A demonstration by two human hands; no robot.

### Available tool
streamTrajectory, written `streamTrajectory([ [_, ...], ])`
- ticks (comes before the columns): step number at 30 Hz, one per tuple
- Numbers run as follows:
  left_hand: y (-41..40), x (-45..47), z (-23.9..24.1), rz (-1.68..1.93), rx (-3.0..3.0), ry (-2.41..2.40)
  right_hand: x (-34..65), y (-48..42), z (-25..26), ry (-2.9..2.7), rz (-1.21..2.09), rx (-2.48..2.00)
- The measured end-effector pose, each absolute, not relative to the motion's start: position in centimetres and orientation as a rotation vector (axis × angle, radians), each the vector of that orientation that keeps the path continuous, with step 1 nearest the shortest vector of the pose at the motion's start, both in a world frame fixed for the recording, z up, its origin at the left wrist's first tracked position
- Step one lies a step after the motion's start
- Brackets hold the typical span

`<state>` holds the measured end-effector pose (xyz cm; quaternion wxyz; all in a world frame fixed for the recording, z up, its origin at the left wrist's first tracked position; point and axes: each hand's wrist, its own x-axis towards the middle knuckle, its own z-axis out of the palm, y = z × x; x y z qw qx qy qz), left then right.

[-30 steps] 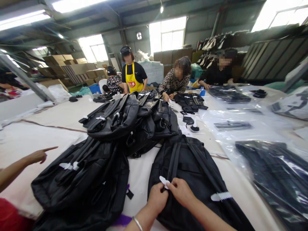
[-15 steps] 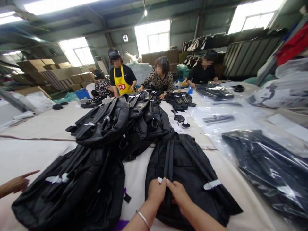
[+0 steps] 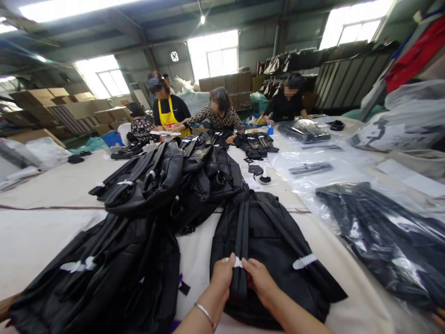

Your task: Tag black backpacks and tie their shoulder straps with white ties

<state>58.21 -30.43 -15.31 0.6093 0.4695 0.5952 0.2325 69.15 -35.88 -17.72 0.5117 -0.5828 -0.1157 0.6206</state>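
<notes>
I am in a bag factory's packing hall. The long cloth-covered worktable (image 3: 52,185) before me is the heart of it: a heap of identical black backpacks (image 3: 174,181) lies along its middle, and more of them, already sealed in clear plastic bags (image 3: 378,232), lie on its right side. At the table's far end, co-workers (image 3: 217,113) bend over the same goods, one in a yellow apron (image 3: 168,119). Beyond the table, stacked cardboard cartons (image 3: 222,82) line the walls. Above it run bare steel roof beams (image 3: 104,28) and high windows (image 3: 212,54).
</notes>
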Motion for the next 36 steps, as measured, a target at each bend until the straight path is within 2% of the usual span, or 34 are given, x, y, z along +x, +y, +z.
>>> streamTrajectory([
  [9,-29.6,58.3,-14.1,0.457,1.42,1.472,69.4,-35.2,-16.5,-0.246,1.511,-1.376],
  [14,-28.2,58.7,-13.0,0.232,1.185,1.413,69.5,-35.0,-16.1,-0.173,1.596,-1.329],
  [19,-29.1,56.6,-9.6,0.059,0.888,1.137,69.6,-34.3,-15.5,-0.139,1.58,-1.386],
  [23,-30.6,55.2,-8.4,0.097,0.811,0.996,69.0,-34.1,-14.6,-0.187,1.525,-1.478],
  [31,-31.1,55.1,-9.6,0.283,1.097,1.172,69.1,-34.0,-12.7,-0.613,1.395,-1.613],
  [36,-31.1,53.5,-10.6,0.337,1.33,1.244,71.7,-40.0,-13.8,-1.074,1.106,-1.7],
])
